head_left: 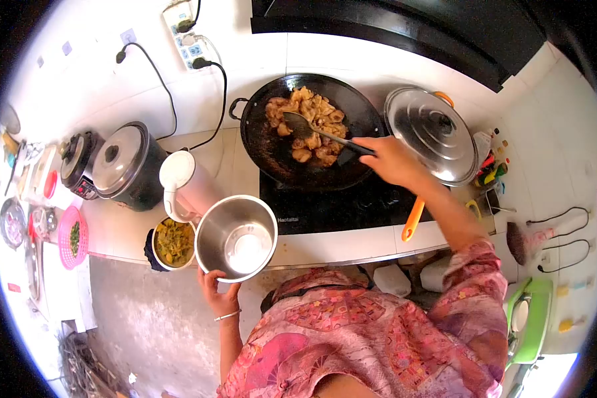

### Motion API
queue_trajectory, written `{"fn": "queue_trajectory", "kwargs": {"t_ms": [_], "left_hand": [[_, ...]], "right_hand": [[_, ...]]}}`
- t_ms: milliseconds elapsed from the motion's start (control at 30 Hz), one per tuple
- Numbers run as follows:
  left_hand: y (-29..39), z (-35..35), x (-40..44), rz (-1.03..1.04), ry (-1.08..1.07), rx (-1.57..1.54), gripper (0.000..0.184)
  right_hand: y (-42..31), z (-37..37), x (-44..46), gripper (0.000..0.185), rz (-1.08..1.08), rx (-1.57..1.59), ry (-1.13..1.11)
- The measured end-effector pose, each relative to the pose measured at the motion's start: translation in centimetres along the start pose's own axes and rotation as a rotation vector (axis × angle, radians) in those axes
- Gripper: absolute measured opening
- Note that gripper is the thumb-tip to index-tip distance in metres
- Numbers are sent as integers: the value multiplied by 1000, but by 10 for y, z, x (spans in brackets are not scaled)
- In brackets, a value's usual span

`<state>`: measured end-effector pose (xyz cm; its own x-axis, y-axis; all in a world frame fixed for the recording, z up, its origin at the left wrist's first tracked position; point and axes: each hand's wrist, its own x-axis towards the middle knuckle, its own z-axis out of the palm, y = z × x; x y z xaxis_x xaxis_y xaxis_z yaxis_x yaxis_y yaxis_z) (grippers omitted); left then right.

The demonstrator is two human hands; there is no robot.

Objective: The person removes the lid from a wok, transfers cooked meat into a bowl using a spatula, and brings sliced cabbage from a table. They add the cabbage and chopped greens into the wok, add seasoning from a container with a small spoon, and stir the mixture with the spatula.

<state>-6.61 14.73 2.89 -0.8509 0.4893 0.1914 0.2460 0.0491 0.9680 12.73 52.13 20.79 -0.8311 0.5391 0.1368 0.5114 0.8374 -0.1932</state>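
A black wok [259,142] with browned meat pieces [322,113] in it sits on the black cooktop [298,215]. My right hand [388,159] is closed round the dark handle of a spatula [300,126], whose blade rests among the meat. Low in front of the counter, my left hand [219,286] grips the rim and side of a steel pot [237,229]. That pot is tilted towards the camera and looks empty, with a bright reflection on its bottom. Beside it stand a white and pink kettle [196,186] and a bowl of yellow-green food [174,243].
A steel lid [431,136] leans right of the wok, near an orange handle [413,219]. Two cookers [121,162] [77,166] stand left, beyond them a pink basket [73,237]. Black cords hang from the wall socket [187,40]. A range hood [404,33] overhangs the wok.
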Motion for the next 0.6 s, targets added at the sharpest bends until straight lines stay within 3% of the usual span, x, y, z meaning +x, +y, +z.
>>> {"fn": "queue_trajectory", "kwargs": {"t_ms": [33,200,267,433,500,600], "left_hand": [[-2,-2,-1,7,12,5,38],[-3,-8,-3,-10,22,11,38],[-2,-9,-3,-11,21,21,38],[-3,-6,-5,-29,44,24,37],[-6,-4,-6,-17,39,18,37],[-9,-3,-5,-4,17,-2,38]], "right_hand": [[-2,-22,-4,38,48,126,-32],[-18,-94,-41,37,-141,-79,-90],[-30,-110,-51,37,-125,-124,-258],[-13,-67,-44,38,-152,-178,-268],[-2,-27,-28,44,-218,-107,-92],[4,18,-7,42,-127,-47,-12]]}}
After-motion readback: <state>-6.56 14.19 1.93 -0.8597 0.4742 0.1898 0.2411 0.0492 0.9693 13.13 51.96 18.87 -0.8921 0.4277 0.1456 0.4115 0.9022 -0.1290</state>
